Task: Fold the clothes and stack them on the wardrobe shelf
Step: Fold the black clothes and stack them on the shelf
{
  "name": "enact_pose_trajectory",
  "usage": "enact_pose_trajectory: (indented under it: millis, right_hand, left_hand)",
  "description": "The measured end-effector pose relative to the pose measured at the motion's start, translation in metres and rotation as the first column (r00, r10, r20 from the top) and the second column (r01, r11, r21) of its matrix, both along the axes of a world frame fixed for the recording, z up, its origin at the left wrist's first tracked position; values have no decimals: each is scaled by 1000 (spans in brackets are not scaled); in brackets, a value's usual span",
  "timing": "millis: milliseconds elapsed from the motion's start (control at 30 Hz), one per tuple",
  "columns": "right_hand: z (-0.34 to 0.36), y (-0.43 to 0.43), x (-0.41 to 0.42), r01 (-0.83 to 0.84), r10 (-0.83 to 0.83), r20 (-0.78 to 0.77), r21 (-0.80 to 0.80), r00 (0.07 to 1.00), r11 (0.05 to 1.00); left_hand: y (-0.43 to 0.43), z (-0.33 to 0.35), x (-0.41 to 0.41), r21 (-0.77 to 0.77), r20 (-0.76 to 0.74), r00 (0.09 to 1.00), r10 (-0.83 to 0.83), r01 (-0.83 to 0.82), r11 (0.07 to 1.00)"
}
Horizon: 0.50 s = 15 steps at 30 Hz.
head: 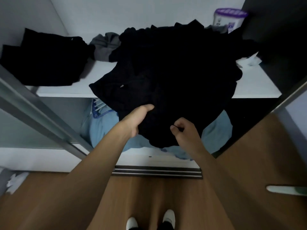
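Note:
A large black garment (174,77) lies spread over the white wardrobe shelf (259,90) and hangs down past its front edge. My left hand (137,118) grips the hanging part from the left, thumb on top of the cloth. My right hand (182,128) pinches the lower hem between thumb and curled fingers. A folded stack of black clothes (44,58) sits at the shelf's left end. A crumpled grey garment (104,45) lies behind, between the stack and the black garment.
A purple-lidded white container (230,19) stands at the back right of the shelf, with a white cloth (249,61) near the right wall. Light blue fabric (103,128) and a blue hanger (98,110) lie on the level below. Sliding door frames flank the opening.

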State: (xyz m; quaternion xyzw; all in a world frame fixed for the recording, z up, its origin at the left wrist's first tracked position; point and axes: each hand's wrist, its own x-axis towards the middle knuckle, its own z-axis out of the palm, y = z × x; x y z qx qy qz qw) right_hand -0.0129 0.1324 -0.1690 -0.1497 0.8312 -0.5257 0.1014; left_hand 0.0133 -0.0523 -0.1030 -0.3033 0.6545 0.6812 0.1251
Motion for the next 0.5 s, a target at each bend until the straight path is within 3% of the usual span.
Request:
enact_pose_trajectory:
  millis: [67, 133, 200, 267, 367, 500]
  right_hand:
    - [-7, 5, 13, -82, 77, 58, 87, 995, 993]
    - [-13, 8, 27, -173, 150, 158, 142, 976, 975]
    - [-19, 8, 46, -260, 220, 209, 189, 953, 947]
    - [-26, 3, 69, -311, 259, 226, 238, 939, 920]
    - [-28, -5, 106, -260, 183, 286, 261, 941, 930]
    - [-18, -24, 158, -252, 135, 457, 206, 879, 946]
  left_hand:
    - [-6, -4, 22, 51, 2, 994, -111, 110, 993]
    - [-13, -12, 42, -40, 12, 965, -263, 264, 964]
    - [-19, -18, 62, -155, -21, 951, -310, 303, 940]
    - [-30, -24, 83, -148, -85, 973, -216, 202, 968]
    - [-53, -23, 115, 5, -207, 978, -24, 25, 1000]
    - [-82, -13, 160, 161, -336, 937, 97, -45, 986]
